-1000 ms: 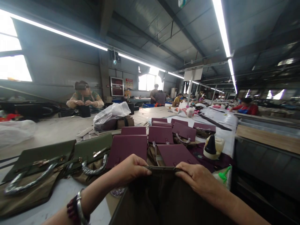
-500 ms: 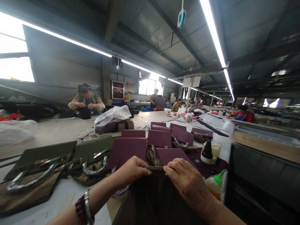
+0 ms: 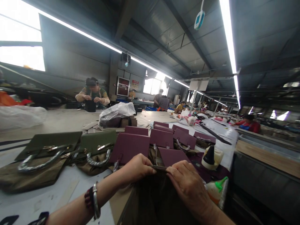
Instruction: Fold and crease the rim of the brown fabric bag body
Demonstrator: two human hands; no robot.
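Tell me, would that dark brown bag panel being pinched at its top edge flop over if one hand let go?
Probably it would sag. The dark brown bag panel hangs in soft folds below the left hand and right hand, so it looks limp like fabric. Its pinched top edge stays straight between them, suggesting a stiffer strip there. It seems light: fingertips alone hold it.

Dark piece (image 3: pixel 152 200) under my hands runs off the bottom edge; its lower part is unseen. My right hand (image 3: pixel 187 184) covers its top rim on that side, fingertips tucked from view. Left hand (image 3: pixel 137 168) curls over the rim, fingertips hidden. Bottle (image 3: pixel 214 192) near the desk's right edge partly behind my right wrist. Far workers too small to read.
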